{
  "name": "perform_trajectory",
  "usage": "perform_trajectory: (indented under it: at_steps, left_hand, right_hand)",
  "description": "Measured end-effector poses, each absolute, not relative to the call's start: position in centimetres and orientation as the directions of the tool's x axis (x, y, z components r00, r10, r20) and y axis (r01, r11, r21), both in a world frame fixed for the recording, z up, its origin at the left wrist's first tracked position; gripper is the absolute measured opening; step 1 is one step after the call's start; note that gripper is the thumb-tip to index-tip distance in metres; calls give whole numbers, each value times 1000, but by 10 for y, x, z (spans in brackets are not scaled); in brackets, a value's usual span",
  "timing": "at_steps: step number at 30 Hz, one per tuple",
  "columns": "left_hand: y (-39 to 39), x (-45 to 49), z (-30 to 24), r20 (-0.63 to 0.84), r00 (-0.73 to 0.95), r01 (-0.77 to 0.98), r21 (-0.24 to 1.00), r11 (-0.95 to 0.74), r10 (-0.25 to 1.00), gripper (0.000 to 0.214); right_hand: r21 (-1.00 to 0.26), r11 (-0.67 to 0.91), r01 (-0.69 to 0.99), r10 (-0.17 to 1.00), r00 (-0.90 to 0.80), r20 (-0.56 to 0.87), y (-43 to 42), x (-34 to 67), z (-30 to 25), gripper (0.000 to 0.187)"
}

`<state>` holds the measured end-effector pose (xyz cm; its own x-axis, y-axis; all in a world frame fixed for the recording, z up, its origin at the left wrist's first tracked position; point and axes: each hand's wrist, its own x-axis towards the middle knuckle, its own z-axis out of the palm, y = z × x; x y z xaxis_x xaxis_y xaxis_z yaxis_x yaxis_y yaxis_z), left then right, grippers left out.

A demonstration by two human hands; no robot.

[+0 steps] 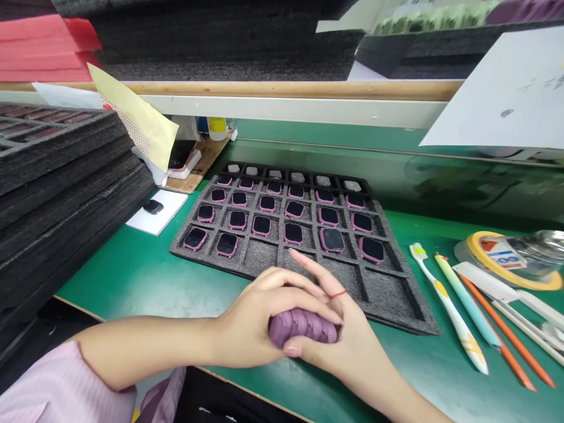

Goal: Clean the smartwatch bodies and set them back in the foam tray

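My left hand (pixel 268 314) reaches in from the left, its fingers curled over a row of purple rounded pieces (pixel 302 329) pressed side by side. From the right, my right hand (pixel 343 329) cups the same row, thumb along its near side and a finger stretched outward. A red string circles one finger. What the pieces are exactly I cannot make out. Just beyond my hands lies a dark grey foam tray (pixel 259 252), its compartments holding square watch bodies (pixel 332 239) with black screens and purple rims. Small pale pieces sit in its back row.
Stacked foam trays (pixel 66 194) rise on the left. A dark watch body (pixel 153 206) rests on a white pad (pixel 165 217). At right lie a toothbrush (pixel 449 317), pens, a white cutter (pixel 484 282) and a tape roll (pixel 476 261). A shelf edge (pixel 282 106) crosses above.
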<state>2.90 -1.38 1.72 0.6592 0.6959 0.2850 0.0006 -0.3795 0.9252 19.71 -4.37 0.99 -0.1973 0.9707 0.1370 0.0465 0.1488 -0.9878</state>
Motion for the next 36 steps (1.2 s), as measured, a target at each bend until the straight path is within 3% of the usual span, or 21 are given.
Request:
perform_trajectory:
  at_steps: [5, 8, 10, 13, 15, 23, 31, 36]
  left_hand:
    - [-16, 29, 12, 227, 625, 55, 942, -332, 747, 111]
    - [-17, 29, 17, 25, 652, 11, 999, -42, 758, 141]
    - [-16, 29, 21, -107, 690, -46, 980, 191, 716, 130]
    - [-12, 31, 26, -156, 754, -115, 925, 363, 638, 66]
    - [-10, 32, 28, -135, 778, -144, 912, 383, 614, 41]
    - [-12, 33, 30, -121, 780, -212, 872, 441, 614, 48]
    - [-8, 33, 24, -107, 776, -196, 896, 399, 622, 38]
    - [-3, 32, 13, -176, 754, -245, 819, 519, 633, 49]
  right_hand:
    - [-913, 349, 212, 937, -94, 336, -47, 198, -1, 104]
    - [-866, 409, 287, 911, -72, 407, -48, 201, -4, 99]
    - [-844, 449, 295, 891, -80, 446, -48, 203, -4, 88]
    - [-806, 513, 294, 856, -110, 505, -47, 205, -4, 71]
    - [-797, 527, 296, 848, -125, 514, -46, 205, -4, 72]
    - [-825, 502, 258, 864, -121, 489, -47, 207, -7, 94]
    - [-823, 501, 267, 865, -131, 484, -41, 208, -9, 94]
    - [-813, 478, 333, 877, -120, 466, -40, 207, -6, 99]
